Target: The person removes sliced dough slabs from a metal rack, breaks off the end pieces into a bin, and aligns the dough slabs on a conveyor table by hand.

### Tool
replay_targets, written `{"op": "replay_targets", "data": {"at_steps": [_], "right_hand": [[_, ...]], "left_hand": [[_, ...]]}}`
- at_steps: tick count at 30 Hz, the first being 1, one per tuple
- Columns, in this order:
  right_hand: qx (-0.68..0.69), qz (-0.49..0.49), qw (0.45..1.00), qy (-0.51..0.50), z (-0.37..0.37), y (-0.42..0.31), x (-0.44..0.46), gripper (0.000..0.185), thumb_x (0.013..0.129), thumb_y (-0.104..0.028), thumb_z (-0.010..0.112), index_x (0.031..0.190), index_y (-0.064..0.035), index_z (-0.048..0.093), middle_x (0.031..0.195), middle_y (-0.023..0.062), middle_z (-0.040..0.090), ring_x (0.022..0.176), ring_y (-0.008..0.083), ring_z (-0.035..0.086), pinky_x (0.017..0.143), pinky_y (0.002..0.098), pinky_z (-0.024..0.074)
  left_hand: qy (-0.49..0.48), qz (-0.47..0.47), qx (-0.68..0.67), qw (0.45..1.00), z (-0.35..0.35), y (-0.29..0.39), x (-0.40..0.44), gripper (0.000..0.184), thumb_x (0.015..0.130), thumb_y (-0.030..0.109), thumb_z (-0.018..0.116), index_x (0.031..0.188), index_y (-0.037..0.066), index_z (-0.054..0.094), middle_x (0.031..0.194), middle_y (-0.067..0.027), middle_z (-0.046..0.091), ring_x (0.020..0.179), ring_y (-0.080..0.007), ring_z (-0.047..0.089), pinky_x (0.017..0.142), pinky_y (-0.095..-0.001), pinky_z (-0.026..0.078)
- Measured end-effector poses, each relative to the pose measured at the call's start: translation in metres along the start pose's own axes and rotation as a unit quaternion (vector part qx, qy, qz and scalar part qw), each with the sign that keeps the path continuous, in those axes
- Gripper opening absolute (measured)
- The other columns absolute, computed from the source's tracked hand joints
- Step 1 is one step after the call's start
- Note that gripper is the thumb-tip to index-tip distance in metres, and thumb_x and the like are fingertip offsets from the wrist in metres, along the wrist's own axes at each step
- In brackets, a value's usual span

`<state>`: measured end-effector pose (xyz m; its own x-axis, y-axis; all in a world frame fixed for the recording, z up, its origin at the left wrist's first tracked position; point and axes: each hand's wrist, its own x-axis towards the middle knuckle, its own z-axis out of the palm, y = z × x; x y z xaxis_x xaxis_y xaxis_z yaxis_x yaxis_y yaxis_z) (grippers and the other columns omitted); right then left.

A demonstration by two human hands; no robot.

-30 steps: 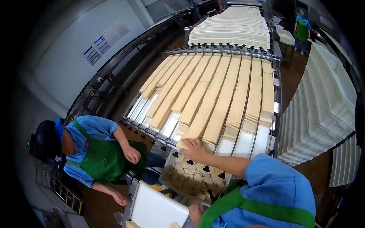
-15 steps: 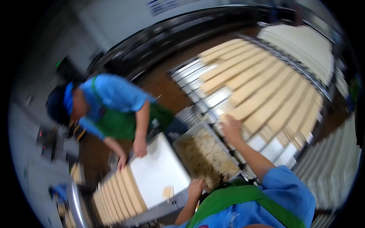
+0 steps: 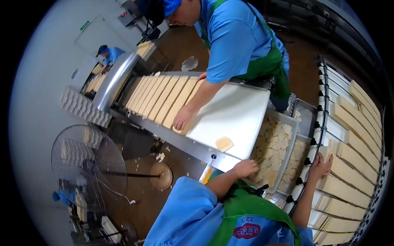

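Note:
My right hand (image 3: 321, 165) is at the near end of a stack of pale dough sheets (image 3: 325, 152) on the slatted rack at the right, fingers and thumb closed on its end. Further long stacks of dough (image 3: 349, 172) lie side by side around it. My left hand (image 3: 245, 168) is curled closed at the corner of the white belt (image 3: 234, 110), beside a bin of dough scraps (image 3: 273, 151); what its fingers hold, if anything, is hidden. A loose rounded dough piece (image 3: 224, 144) lies on the belt near this hand.
Across the belt, a co-worker (image 3: 242, 45) in a green apron has a hand (image 3: 183, 117) on a row of dough strips (image 3: 158, 98). A standing fan (image 3: 89, 164) is at the left. Another scrap bin (image 3: 296, 164) sits by the rack. A metal hood (image 3: 117, 82) spans the belt.
My view has swung left, so the belt, fan and co-worker show more fully. My right hand stays at the dough stacks; the co-worker's hand is now at the end of the strip row.

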<state>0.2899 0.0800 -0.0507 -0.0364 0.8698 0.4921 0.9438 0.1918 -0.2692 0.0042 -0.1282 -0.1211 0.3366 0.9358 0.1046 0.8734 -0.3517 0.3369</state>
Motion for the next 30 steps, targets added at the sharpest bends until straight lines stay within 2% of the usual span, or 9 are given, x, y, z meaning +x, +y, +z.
{"op": "replay_targets", "data": {"at_steps": [4, 15, 17, 21, 23, 27, 29, 30], "right_hand": [[-0.008, 0.008, 1.000, 0.006, 0.002, 0.003, 0.000, 0.021, 0.089, -0.027, 0.057, 0.107, -0.0246, 0.068, 0.147, 0.0110, 0.031, 0.131, 0.0318, 0.033, 0.104, 0.0563, 0.0193], [-0.028, -0.007, 0.999, 0.020, 0.010, 0.010, -0.001, 0.025, 0.087, -0.024, 0.057, 0.110, -0.0266, 0.067, 0.147, 0.0140, 0.030, 0.131, 0.0343, 0.033, 0.103, 0.0569, 0.0218], [-0.096, -0.004, 0.994, 0.049, 0.012, 0.015, -0.002, 0.028, 0.087, -0.028, 0.058, 0.114, -0.0326, 0.064, 0.147, 0.0114, 0.030, 0.130, 0.0313, 0.035, 0.102, 0.0543, 0.0255], [-0.084, -0.033, 0.993, 0.074, 0.020, 0.024, -0.001, 0.029, 0.087, -0.028, 0.059, 0.114, -0.0347, 0.064, 0.147, 0.0099, 0.031, 0.128, 0.0319, 0.038, 0.101, 0.0542, 0.0273], [-0.084, 0.000, 0.995, 0.050, 0.024, 0.028, 0.000, 0.027, 0.088, -0.025, 0.057, 0.112, -0.0335, 0.066, 0.146, 0.0130, 0.032, 0.128, 0.0341, 0.035, 0.102, 0.0546, 0.0223], [-0.120, 0.016, 0.991, 0.048, 0.018, 0.020, -0.001, 0.028, 0.087, -0.026, 0.058, 0.111, -0.0368, 0.066, 0.146, 0.0110, 0.032, 0.128, 0.0332, 0.035, 0.102, 0.0551, 0.0218], [-0.103, 0.121, 0.987, 0.014, 0.022, 0.030, 0.004, 0.027, 0.086, -0.027, 0.060, 0.109, -0.0390, 0.068, 0.147, 0.0094, 0.032, 0.131, 0.0325, 0.031, 0.101, 0.0573, 0.0220], [-0.104, 0.118, 0.987, 0.016, 0.021, 0.020, 0.008, 0.027, 0.086, -0.027, 0.060, 0.109, -0.0390, 0.068, 0.147, 0.0094, 0.032, 0.131, 0.0325, 0.031, 0.101, 0.0573, 0.0220]], "left_hand": [[0.026, 0.002, -0.019, 0.999, 0.003, -0.001, -0.001, 0.008, 0.076, 0.016, 0.056, 0.083, 0.012, 0.056, 0.087, -0.0036, 0.055, 0.088, -0.0225, 0.053, 0.077, -0.0334, 0.045], [0.041, 0.006, -0.035, 0.999, 0.004, -0.005, -0.002, 0.008, 0.075, 0.019, 0.059, 0.080, 0.012, 0.057, 0.084, -0.0040, 0.055, 0.085, -0.0231, 0.054, 0.076, -0.0340, 0.045], [0.039, 0.009, -0.035, 0.999, 0.009, -0.006, -0.001, 0.009, 0.076, 0.020, 0.059, 0.080, 0.012, 0.057, 0.084, -0.0042, 0.055, 0.085, -0.0232, 0.054, 0.075, -0.0350, 0.045], [0.037, -0.006, -0.034, 0.999, 0.000, -0.001, -0.002, 0.009, 0.076, 0.019, 0.059, 0.080, 0.012, 0.056, 0.083, -0.0044, 0.054, 0.087, -0.0231, 0.054, 0.076, -0.0349, 0.045], [0.038, -0.006, -0.035, 0.999, 0.003, -0.004, -0.003, 0.009, 0.076, 0.019, 0.059, 0.081, 0.013, 0.057, 0.084, -0.0044, 0.054, 0.087, -0.0229, 0.054, 0.077, -0.0349, 0.045], [0.056, 0.010, -0.028, 0.998, 0.004, -0.005, -0.003, 0.009, 0.078, 0.020, 0.058, 0.083, 0.014, 0.054, 0.087, -0.0032, 0.054, 0.087, -0.0218, 0.054, 0.076, -0.0338, 0.045], [0.046, 0.005, -0.029, 0.999, 0.009, -0.004, -0.003, 0.009, 0.078, 0.020, 0.058, 0.083, 0.014, 0.055, 0.086, -0.0030, 0.054, 0.087, -0.0215, 0.054, 0.075, -0.0335, 0.045], [0.036, 0.000, -0.028, 0.999, 0.008, -0.005, -0.003, 0.009, 0.077, 0.020, 0.058, 0.083, 0.014, 0.055, 0.086, -0.0027, 0.054, 0.087, -0.0211, 0.054, 0.075, -0.0331, 0.045]]}}
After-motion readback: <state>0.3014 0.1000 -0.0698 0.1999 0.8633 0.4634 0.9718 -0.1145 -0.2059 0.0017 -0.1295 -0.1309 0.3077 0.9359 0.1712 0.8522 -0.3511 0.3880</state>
